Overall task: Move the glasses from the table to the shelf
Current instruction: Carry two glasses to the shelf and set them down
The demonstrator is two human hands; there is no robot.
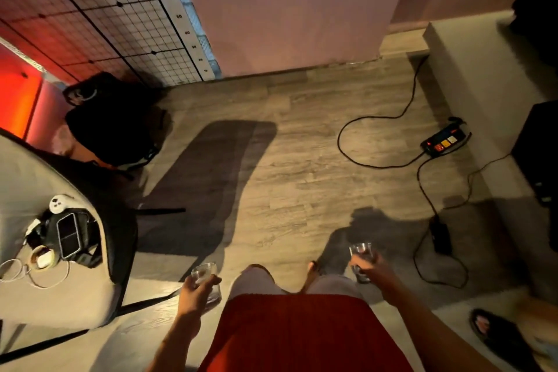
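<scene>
- The left hand [193, 296] wraps around the left glass [205, 275] and hides much of its side.
- The right hand [370, 267] covers the middle of the right glass [361, 251].
- The table [18, 178] is cut off by the left edge.
- The small clutter [68, 234] on the table is partly too small to tell.
- The sandalled foot [495, 332], near right, is blurred.

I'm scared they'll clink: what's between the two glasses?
In the head view, only the person's knees in grey shorts lie between the left glass and the right glass, above the wooden floor.
</scene>
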